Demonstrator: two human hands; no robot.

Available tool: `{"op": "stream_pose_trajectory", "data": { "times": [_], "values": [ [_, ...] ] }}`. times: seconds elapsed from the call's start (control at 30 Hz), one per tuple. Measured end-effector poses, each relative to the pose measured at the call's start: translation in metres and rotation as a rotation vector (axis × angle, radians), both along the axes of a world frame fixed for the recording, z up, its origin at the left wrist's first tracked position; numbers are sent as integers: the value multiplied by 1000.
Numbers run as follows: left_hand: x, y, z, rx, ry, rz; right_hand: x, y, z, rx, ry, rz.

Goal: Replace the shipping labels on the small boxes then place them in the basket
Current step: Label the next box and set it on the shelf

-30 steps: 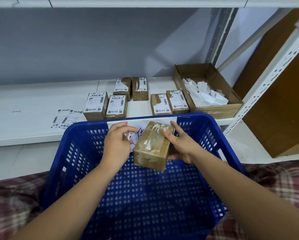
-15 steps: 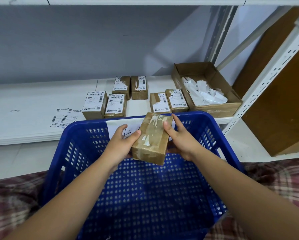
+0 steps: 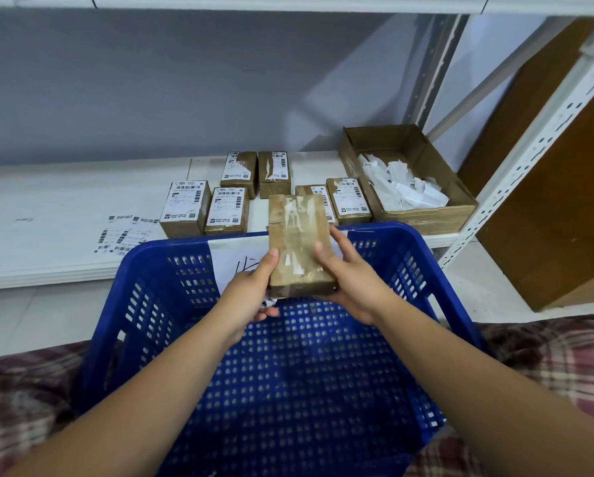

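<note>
Gripped over the blue basket (image 3: 134, 304) by the left hand (image 3: 251, 297) and right hand (image 3: 354, 284), fingers (image 3: 336, 235) curled round its long sides, the small cardboard box (image 3: 299, 246) looks light and stiff, its taped, label-stripped top probably slick, so the cardboard edges seem the safest hold.

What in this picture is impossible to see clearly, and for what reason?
- Head view: underside of the held box, covered by the left hand and right hand.
- Head view: one shelf box, half hidden behind the held box.
- Head view: print on the shelf labels, too small to read.
</note>
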State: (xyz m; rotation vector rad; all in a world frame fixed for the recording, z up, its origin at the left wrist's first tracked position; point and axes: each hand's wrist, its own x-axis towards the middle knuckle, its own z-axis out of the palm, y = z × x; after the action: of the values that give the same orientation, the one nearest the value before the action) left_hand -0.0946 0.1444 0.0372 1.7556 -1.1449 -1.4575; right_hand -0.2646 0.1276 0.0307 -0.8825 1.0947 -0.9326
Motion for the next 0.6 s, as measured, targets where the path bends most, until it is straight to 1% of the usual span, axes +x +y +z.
{"op": "stream_pose_trajectory", "data": {
  "times": [0.07,0.2,0.27,0.33,0.4,0.6],
  "values": [
    [-2,-6,-2,-22,-19,10,2,0,-4,29,24,43],
    [-6,-23,-7,-65,-102,-34,0,-10,-8,104,-81,-48],
    [-7,-33,-14,-136,-132,54,-3,-19,-7,98,-75,-109],
    [-6,-43,-23,-247,-103,181,-6,-30,-5,67,-33,-168],
    [-4,-52,-31,-296,-73,242,-8,-41,-5,55,-5,-216],
    [-8,-73,-42,-234,42,246,-8,-79,-27,104,96,-433]
  ]
}}
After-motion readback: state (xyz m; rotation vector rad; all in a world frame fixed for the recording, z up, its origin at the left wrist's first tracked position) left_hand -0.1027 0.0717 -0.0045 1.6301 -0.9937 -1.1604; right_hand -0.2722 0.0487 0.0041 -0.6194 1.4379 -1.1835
